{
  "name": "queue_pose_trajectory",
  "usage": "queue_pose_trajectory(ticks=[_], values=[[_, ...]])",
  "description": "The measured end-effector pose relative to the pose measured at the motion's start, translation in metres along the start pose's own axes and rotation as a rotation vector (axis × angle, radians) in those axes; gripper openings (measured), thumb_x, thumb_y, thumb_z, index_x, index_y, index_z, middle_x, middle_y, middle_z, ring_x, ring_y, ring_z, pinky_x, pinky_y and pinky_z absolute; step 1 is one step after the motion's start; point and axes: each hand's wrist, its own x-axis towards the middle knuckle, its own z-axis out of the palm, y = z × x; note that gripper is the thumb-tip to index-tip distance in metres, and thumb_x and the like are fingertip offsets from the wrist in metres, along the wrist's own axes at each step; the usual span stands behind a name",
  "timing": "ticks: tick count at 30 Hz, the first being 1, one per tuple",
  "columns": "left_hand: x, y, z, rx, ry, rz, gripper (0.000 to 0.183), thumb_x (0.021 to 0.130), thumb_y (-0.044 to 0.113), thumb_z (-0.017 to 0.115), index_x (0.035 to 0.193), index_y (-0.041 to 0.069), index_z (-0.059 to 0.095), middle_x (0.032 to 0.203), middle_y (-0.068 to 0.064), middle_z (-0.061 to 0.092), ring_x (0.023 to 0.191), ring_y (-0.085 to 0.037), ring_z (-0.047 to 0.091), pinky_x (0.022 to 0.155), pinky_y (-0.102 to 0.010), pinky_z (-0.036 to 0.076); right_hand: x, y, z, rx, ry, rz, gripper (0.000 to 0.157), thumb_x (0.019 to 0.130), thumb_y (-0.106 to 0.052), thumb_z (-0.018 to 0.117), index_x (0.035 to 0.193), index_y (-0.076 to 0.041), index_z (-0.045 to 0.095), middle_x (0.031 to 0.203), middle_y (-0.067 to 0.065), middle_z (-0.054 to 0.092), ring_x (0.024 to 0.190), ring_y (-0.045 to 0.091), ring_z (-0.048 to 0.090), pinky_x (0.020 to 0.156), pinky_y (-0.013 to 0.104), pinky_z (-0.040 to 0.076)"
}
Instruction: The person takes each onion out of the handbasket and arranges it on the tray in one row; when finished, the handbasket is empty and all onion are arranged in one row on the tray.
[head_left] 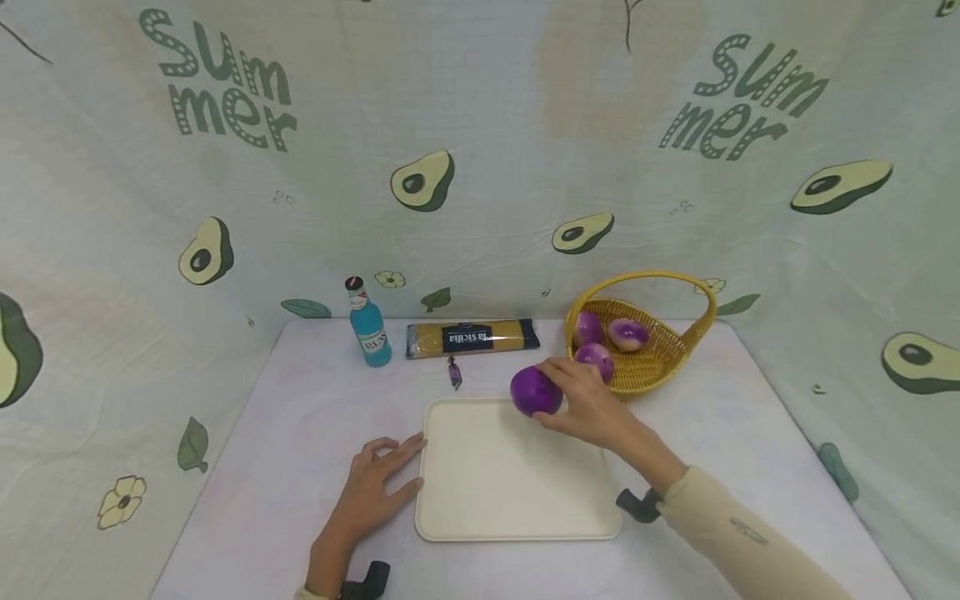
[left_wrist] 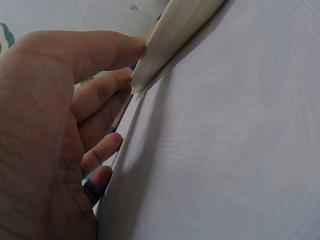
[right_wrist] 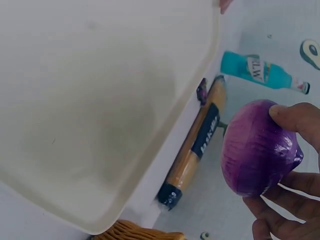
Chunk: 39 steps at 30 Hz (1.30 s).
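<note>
My right hand [head_left: 588, 406] holds a purple onion [head_left: 536, 392] above the far right part of a cream rectangular tray [head_left: 510, 487]. In the right wrist view the thumb lies on one side of the onion [right_wrist: 257, 147] and the fingers on the other, around its pointed end. My left hand [head_left: 375, 485] is at the tray's left edge, its thumb and fingertips touching the rim. Seen from the left wrist, the thumb [left_wrist: 112, 50] meets the tray rim [left_wrist: 155, 55], while the lower fingers hang loosely bent.
Behind the tray's right corner stands a yellow wicker basket [head_left: 652, 367] with three purple-and-white onions, one of them [head_left: 627, 334] at the back. A pasta packet [head_left: 471, 337], a small purple wrapped candy [head_left: 455, 372] and a blue bottle [head_left: 369, 330] are along the far side.
</note>
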Motion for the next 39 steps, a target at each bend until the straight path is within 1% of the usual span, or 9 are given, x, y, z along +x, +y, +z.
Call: queue_pose_trajectory(ticks=[6,13,19,22,28,32,39], values=[[0.001,-0.001,0.000,-0.009,0.004,0.009,0.060,0.089,0.047,0.071,0.145,0.043,0.051,0.145,0.030,0.046,0.134,-0.015,0.034,0.108,-0.051,0.028,0.003,-0.005,0.005,-0.006,0.010,-0.021,0.074,0.076,-0.032,0.088,0.136,-0.003,0.058,0.138,0.015,0.055,0.128,0.032,0.050,0.104,0.052,0.040],[0.001,-0.003,0.002,-0.007,0.003,0.012,0.060,0.089,0.050,0.070,0.146,0.045,0.050,0.145,0.032,0.045,0.134,-0.014,0.034,0.107,-0.051,0.029,0.006,-0.012,0.012,-0.010,0.011,-0.041,0.073,0.076,-0.035,0.088,0.135,-0.003,0.059,0.137,0.014,0.057,0.126,0.032,0.053,0.103,0.055,0.038],[0.001,-0.002,0.002,-0.007,0.011,0.004,0.060,0.089,0.050,0.070,0.145,0.045,0.050,0.144,0.032,0.046,0.133,-0.014,0.035,0.107,-0.051,0.030,0.009,-0.017,0.020,-0.006,0.023,-0.061,0.073,0.074,-0.033,0.089,0.133,-0.003,0.061,0.135,0.014,0.059,0.125,0.031,0.055,0.100,0.051,0.040],[0.000,-0.002,0.002,-0.003,0.018,0.001,0.060,0.088,0.049,0.071,0.145,0.046,0.050,0.144,0.032,0.046,0.133,-0.013,0.035,0.106,-0.050,0.031,0.011,-0.019,0.023,-0.004,0.026,-0.068,0.073,0.073,-0.034,0.090,0.132,-0.002,0.061,0.135,0.015,0.060,0.124,0.032,0.055,0.099,0.050,0.040],[0.001,-0.002,0.002,-0.002,0.013,0.008,0.061,0.088,0.050,0.071,0.145,0.045,0.050,0.145,0.031,0.046,0.133,-0.014,0.035,0.105,-0.050,0.031,0.013,-0.023,0.030,0.012,0.013,-0.068,0.074,0.073,-0.033,0.090,0.133,-0.002,0.061,0.135,0.016,0.059,0.124,0.033,0.056,0.102,0.052,0.037],[0.001,-0.003,0.002,0.003,0.008,0.011,0.061,0.089,0.050,0.070,0.146,0.045,0.049,0.145,0.031,0.045,0.132,-0.014,0.035,0.104,-0.049,0.032,0.015,-0.026,0.034,0.020,0.003,-0.071,0.072,0.073,-0.033,0.089,0.132,-0.002,0.061,0.134,0.015,0.059,0.123,0.031,0.056,0.101,0.051,0.037],[0.001,-0.002,0.001,0.007,0.012,0.007,0.061,0.088,0.050,0.070,0.146,0.044,0.050,0.144,0.029,0.048,0.132,-0.015,0.036,0.104,-0.051,0.033,0.018,-0.031,0.043,0.046,-0.026,-0.070,0.072,0.074,-0.033,0.088,0.134,-0.004,0.060,0.135,0.012,0.059,0.124,0.029,0.054,0.102,0.051,0.036]])
